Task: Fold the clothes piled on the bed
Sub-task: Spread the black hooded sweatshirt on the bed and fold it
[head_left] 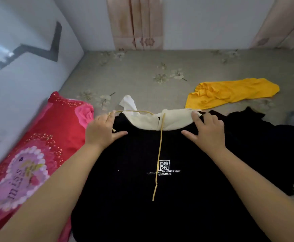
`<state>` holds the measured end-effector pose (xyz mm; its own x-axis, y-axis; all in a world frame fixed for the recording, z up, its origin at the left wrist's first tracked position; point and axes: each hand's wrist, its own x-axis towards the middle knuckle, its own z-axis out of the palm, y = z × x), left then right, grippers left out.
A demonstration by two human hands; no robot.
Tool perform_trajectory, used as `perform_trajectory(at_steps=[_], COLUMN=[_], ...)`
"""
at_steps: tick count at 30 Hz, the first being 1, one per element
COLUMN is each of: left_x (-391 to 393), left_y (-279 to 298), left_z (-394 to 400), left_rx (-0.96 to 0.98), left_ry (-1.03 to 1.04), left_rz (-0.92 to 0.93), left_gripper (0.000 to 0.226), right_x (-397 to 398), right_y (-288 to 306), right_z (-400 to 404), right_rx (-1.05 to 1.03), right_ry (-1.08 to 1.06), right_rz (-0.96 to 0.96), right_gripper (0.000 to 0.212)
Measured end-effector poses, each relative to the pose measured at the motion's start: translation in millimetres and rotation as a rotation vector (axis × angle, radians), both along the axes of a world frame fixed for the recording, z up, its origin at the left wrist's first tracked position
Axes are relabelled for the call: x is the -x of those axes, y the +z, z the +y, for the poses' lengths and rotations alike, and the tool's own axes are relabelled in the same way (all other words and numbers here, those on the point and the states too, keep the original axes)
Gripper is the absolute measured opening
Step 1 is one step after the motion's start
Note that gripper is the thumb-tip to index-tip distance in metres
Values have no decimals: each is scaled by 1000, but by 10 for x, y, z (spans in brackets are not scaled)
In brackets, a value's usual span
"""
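one wide bed (142, 75) in a grey flowered sheet fills the view, with pink curtains (135, 23) behind it. spread front-up across its near half lies a black hoodie (160, 198), white logo on the chest, cream hood (174, 119) at the far end. a red pillow (29, 163) with pink roses lies just left of it, by the wall. a yellow garment (230, 93) lies crumpled further back on the right, and more dark clothes (273, 145) touch the hoodie's right side. the left hand (102, 131) and the right hand (207, 131) press flat on the shoulders, fingers straight, thumbs spread inward. a yellow drawstring (159, 154) runs down the chest.
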<state>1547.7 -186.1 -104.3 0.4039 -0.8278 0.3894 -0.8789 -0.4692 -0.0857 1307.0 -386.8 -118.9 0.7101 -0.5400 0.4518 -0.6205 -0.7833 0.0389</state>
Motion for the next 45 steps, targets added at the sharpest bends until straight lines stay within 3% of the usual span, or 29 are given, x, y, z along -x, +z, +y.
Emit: perform_trajectory(at_steps=[3,5,7,11,12,16,19,21,24,27,31,34,36,38,40,43,45], left_x=[-1,36,119,239,246,223,73,-50,-60,-56,-372,-794,-975,-1067,-1101,-1135,-1042], left_y=[-881,-1369,-1750,-2074,-2053,-1859,-1830,-1939,-2084,-2080,-1795,-1383,-1036,-802,-770,-1105,-1487], left_z=[-15,26,92,189,176,-110,-553,-850,-1095,-1162,-1314,-1743,-2068,-2338,-2512,-2620,-2473], left_rx=[-213,-329,-467,-710,-695,-423,-82,45,134,215,356,488,532,502,414,92,-305], left_ry=[178,192,156,137,164,191,206,300,193,99,-73,-162,-115,-56,-32,58,74], left_rz=[439,558,576,442,422,590,885,1090,1223,1201,655,386,392,473,586,788,706], left_gripper=[83,83,81,81,79,83,78,78,77,66,61,61,67,71,75,78,71], right_x=[-14,25,107,234,210,-126,-514,-739,-934,-979,-1055,-1330,-1591,-1853,-2061,-2085,-1912], right_y=[-936,-1396,-1759,-2013,-1993,-1888,-1831,-1843,-1845,-1749,-1340,-925,-695,-528,-541,-910,-1200], right_z=[133,283,433,594,564,246,-121,-331,-381,-399,-756,-1243,-1556,-1770,-1923,-2014,-1857], right_rx=[-250,-429,-598,-691,-664,-649,-940,-1162,-1328,-1243,-740,-334,-191,-198,-380,-602,-649], right_ry=[-70,-134,-196,-238,-253,-193,-287,-359,-336,-231,-86,59,93,66,1,-202,-302], right_rz=[271,487,705,788,755,224,-37,-185,-188,-151,-36,-258,-382,-461,-418,1,169], right_gripper=[68,74,75,68,64,49,67,78,78,65,57,52,52,55,66,84,79])
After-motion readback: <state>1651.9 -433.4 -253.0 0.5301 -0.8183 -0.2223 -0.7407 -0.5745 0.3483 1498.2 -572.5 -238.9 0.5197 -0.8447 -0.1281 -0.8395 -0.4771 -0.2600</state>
